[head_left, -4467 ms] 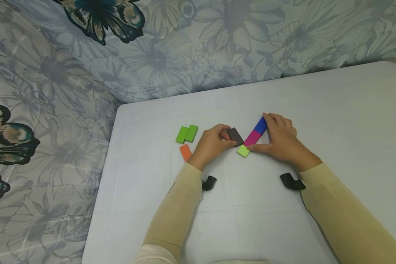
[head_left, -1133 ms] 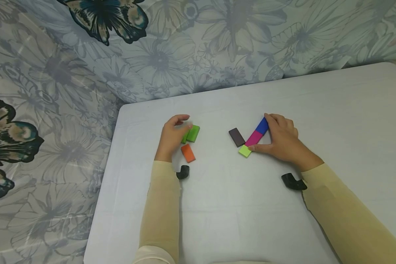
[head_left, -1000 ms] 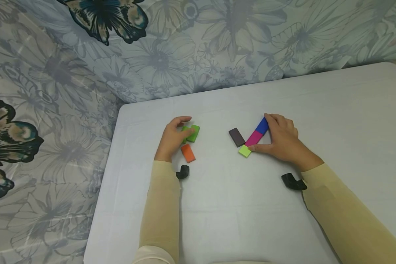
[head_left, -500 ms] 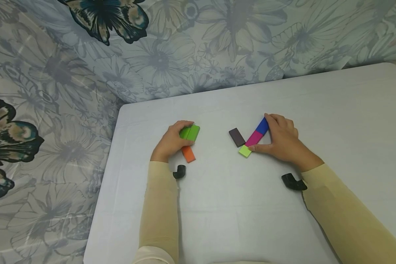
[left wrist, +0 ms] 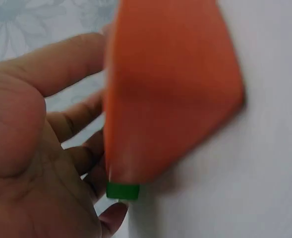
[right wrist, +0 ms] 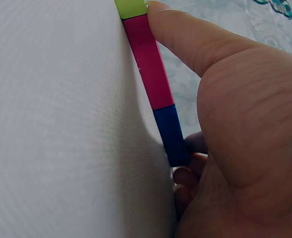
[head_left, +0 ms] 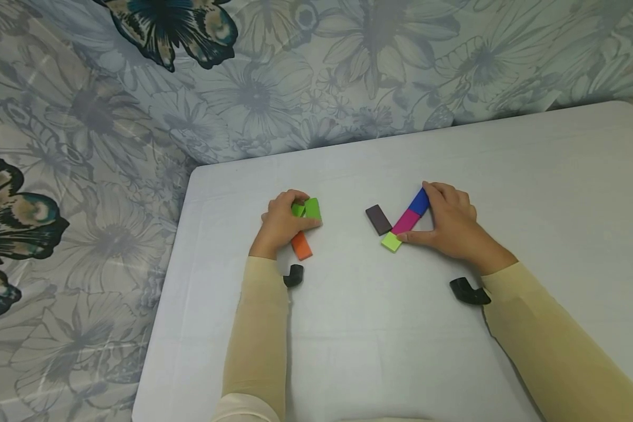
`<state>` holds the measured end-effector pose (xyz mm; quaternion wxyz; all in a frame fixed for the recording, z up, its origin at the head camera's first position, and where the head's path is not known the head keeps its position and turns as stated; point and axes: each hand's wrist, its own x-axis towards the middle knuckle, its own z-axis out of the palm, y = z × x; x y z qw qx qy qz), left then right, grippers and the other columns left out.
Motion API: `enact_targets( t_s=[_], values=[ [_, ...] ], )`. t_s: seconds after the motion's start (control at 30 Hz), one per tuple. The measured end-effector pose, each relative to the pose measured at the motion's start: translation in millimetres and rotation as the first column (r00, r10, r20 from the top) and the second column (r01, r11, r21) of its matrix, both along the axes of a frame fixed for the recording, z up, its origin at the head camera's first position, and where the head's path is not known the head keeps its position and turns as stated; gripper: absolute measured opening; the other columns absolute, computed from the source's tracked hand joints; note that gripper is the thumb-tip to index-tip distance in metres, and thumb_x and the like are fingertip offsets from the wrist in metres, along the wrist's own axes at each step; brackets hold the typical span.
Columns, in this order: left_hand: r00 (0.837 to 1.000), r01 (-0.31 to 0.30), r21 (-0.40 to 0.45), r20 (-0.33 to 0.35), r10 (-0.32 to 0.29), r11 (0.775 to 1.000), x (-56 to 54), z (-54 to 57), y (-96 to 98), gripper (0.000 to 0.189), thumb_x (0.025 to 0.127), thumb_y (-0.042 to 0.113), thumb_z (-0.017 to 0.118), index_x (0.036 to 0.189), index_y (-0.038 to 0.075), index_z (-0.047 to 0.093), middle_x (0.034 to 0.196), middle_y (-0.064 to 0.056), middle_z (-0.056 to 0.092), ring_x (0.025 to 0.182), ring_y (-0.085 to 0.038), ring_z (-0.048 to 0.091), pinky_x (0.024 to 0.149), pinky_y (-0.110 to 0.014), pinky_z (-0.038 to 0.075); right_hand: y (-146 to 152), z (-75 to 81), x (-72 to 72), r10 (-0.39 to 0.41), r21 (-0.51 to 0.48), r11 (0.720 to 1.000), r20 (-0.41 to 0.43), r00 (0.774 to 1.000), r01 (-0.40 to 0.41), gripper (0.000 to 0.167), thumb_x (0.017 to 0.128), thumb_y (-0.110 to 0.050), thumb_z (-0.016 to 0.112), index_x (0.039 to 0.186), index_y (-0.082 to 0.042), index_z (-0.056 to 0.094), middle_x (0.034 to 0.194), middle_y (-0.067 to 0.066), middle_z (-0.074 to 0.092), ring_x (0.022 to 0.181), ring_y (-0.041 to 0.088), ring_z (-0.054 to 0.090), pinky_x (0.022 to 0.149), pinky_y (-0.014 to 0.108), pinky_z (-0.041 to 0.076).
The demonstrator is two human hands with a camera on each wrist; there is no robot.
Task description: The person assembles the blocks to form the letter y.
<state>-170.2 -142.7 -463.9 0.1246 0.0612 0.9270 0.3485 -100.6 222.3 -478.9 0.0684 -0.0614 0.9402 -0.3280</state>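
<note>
My left hand (head_left: 285,223) is at two green blocks on the left. Its thumb and fingertips pinch the right green block (head_left: 313,208), which is slightly turned; the left green block (head_left: 298,210) is partly hidden. An orange block (head_left: 302,246) lies just below the thumb and looms large in the left wrist view. My right hand (head_left: 448,223) spans a slanting row of lime (head_left: 391,242), magenta (head_left: 405,221) and blue (head_left: 419,202) blocks. Its thumb touches the lime end, and its fingers bend at the blue end. A dark grey block (head_left: 378,220) angles off the row near the lime–magenta joint.
A white-covered table (head_left: 369,351) bears all the blocks. Behind it and to the left hang floral cloths (head_left: 327,70) with butterfly prints. Black curved pieces (head_left: 469,291) stick out at both wrists.
My left hand has let go of the dark grey block, moved left to the green blocks and pinched one, which has turned slightly. My right hand has stayed at the row.
</note>
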Motion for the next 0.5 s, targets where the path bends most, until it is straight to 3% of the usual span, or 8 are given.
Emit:
enact_targets(
  t_s=[0.23, 0.4, 0.5],
  values=[
    [0.999, -0.020, -0.051, -0.028, 0.018, 0.999, 1.5, 2.8, 9.8, 0.067, 0.086, 0.038, 0.096, 0.142, 0.015, 0.066, 0.125, 0.001, 0.066, 0.120, -0.026, 0.051, 0.100, -0.053, 0.026, 0.6, -0.4, 0.5, 0.001, -0.001, 1.000, -0.002, 1.000, -0.001, 0.120, 0.085, -0.045, 0.093, 0.168, 0.008, 0.024, 0.165, 0.035, 0.023, 0.148, 0.059, 0.018, 0.107, 0.077, 0.021],
    [1.000, 0.012, -0.113, 0.013, -0.011, 0.994, 3.5, 9.0, 12.1, 0.075, 0.089, 0.032, 0.094, 0.153, 0.014, 0.059, 0.132, -0.002, 0.062, 0.124, -0.028, 0.048, 0.099, -0.053, 0.026, 0.5, -1.3, 0.3, -0.001, -0.002, 1.000, 0.001, 1.000, 0.001, 0.120, 0.085, -0.047, 0.093, 0.168, 0.007, 0.024, 0.165, 0.035, 0.023, 0.149, 0.059, 0.017, 0.107, 0.077, 0.021],
    [0.999, 0.033, -0.150, 0.006, -0.033, 0.988, 4.8, 10.4, 14.3, 0.071, 0.091, 0.030, 0.091, 0.152, 0.014, 0.060, 0.139, -0.005, 0.058, 0.124, -0.030, 0.047, 0.099, -0.055, 0.026, 0.3, -1.7, 0.0, -0.002, -0.001, 1.000, -0.001, 1.000, 0.002, 0.120, 0.085, -0.046, 0.093, 0.168, 0.007, 0.024, 0.165, 0.034, 0.023, 0.149, 0.058, 0.017, 0.107, 0.077, 0.021]
  ],
)
